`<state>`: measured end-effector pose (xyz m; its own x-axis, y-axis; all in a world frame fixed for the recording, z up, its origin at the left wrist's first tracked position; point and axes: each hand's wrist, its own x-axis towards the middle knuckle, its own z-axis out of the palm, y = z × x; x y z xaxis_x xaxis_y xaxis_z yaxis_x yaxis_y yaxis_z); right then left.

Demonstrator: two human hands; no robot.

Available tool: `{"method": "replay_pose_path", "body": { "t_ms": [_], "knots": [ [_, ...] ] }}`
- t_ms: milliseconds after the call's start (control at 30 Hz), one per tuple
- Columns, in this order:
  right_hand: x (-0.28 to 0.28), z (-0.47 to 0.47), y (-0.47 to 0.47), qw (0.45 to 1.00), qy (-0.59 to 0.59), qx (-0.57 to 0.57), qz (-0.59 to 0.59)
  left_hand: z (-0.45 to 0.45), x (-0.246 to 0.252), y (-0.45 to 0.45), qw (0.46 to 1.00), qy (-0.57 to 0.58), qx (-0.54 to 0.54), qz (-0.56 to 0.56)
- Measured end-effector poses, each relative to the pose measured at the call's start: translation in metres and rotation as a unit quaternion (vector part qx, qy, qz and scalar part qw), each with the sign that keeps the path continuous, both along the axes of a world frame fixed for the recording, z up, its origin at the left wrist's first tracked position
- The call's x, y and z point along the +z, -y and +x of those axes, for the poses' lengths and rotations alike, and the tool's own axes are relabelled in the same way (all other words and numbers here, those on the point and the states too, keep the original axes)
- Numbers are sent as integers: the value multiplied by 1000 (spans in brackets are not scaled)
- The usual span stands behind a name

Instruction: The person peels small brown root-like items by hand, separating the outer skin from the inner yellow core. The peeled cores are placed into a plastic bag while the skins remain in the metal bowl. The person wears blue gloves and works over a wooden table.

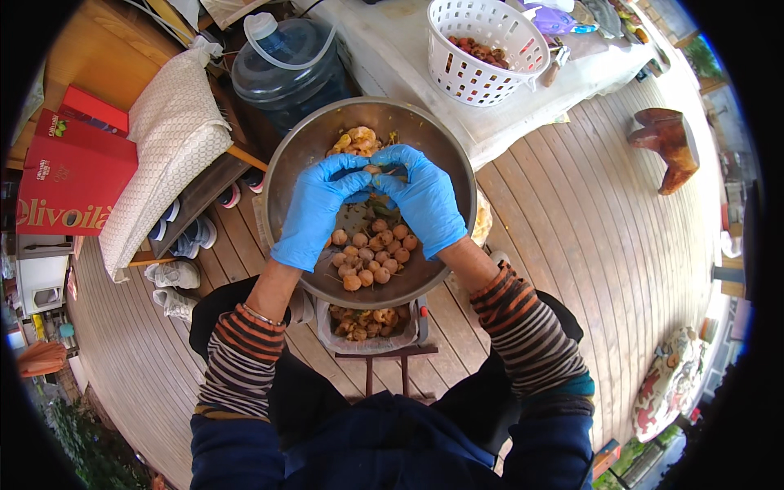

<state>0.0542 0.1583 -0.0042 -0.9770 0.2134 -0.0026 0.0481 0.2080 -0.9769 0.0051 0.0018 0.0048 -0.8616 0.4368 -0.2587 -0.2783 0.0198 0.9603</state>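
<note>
Both hands wear blue nitrile-type gloves and meet over a wide stainless steel bowl (456, 159). Between their fingertips is a small round fruit (371, 169), partly hidden; my left hand (321, 205) and my right hand (425, 199) both grip it. Many wrinkled, orange-brown fruits with thin stalks, resembling ginkgo fruits (370, 254), lie in the near half of the bowl. Beyond my fingers sits a heap of wet yellowish pulp or skins (358, 141). Under the bowl's near rim, a bag-lined bin (367, 346) holds more split skins.
A white perforated basket (484, 67) with reddish-brown pieces stands on a plastic-covered table (392, 55). A large water jug (285, 73) is behind the bowl. Shoes (174, 275) and a red box (73, 177) are at left. A wooden stool (670, 144) and patterned cushion (670, 383) are at right.
</note>
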Motion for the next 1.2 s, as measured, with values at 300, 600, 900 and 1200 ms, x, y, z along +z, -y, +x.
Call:
{"method": "replay_pose_path", "body": {
  "t_ms": [300, 600, 900, 1200],
  "knots": [
    [3, 2, 3, 994, 46, 42, -90, -1, -11, 4, 998, 46, 16, 36],
    [-10, 3, 7, 998, 40, 0, -57, 7, -15, -3, 998, -52, 21, -36],
    [-16, 0, 8, 972, 93, -10, -216, 5, -28, -3, 999, -22, 42, -14],
    [-11, -4, 6, 981, 136, -38, -130, 6, -31, -8, 998, -2, 57, -25]
  ]
}}
